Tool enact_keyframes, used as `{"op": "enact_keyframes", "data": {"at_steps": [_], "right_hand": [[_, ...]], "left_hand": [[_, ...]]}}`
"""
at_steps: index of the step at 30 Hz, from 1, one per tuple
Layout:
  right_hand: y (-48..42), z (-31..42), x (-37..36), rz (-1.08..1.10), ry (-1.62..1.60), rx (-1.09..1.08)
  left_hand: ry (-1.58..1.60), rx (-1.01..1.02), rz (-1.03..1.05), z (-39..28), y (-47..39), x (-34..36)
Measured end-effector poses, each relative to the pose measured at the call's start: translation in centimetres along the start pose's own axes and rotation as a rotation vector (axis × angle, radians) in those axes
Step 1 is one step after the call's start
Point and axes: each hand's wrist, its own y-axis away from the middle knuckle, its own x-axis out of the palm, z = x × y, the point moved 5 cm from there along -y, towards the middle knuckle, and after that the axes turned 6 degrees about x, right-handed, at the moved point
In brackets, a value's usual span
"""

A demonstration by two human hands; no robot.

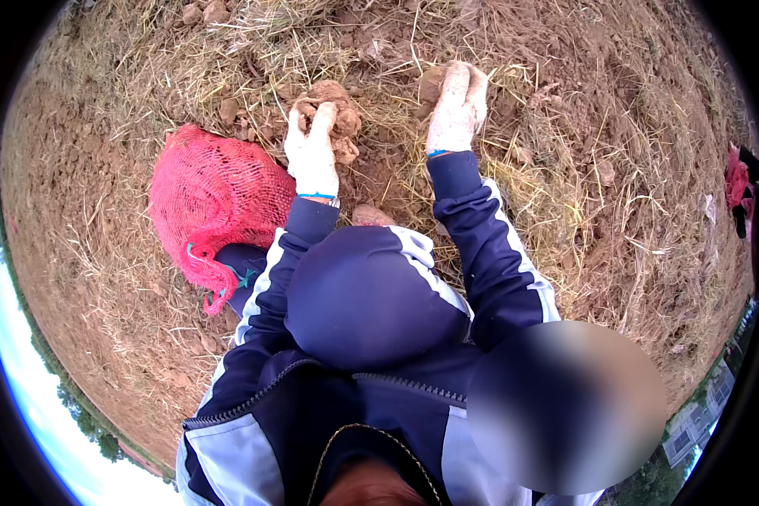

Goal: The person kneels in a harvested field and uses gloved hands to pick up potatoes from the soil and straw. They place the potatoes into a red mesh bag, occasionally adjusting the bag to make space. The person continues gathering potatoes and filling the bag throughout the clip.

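My left hand (313,152), in a soiled white knitted glove with a blue cuff edge, grips a knobbly, soil-covered clump (332,104), possibly tubers. Its fingers spread over the near side of the clump, just above the ground. To the right, my right hand (458,111) wears a matching glove. Its fingers lie together around the side of a rounded brown lump (431,85); the thumb is hidden. A bulging red mesh sack (221,190) rests on the ground left of my left hand, its contents hard to make out.
Dry straw (525,183) and loose brown soil (120,209) cover the field. A reddish-brown lump (371,215) lies before my knee (379,297). Clods (215,11) sit at the far left. Red mesh (737,177) shows at the right rim, with buildings (699,430) lower down.
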Motion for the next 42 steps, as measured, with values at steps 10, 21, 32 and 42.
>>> {"op": "enact_keyframes", "data": {"at_steps": [10, 21, 32, 42], "right_hand": [[1.3, -2.4, 2.3, 0.084, 0.104, -0.204], [-0.5, -0.6, 0.2, 0.148, -0.226, 0.099], [0.7, 0.1, 2.7, 0.104, -0.067, -0.333], [1.3, -0.2, 5.1, 0.282, 0.028, -0.254]], "left_hand": [[-0.286, 0.155, 0.14, 0.5, 0.7, 2.1], [-0.124, -0.02, 0.144, -0.1, -0.2, 0.1], [-0.34, 0.176, 0.1, -0.4, -0.6, 0.6], [-0.44, 0.295, 0.081, 0.3, 1.0, 0.9]]}}
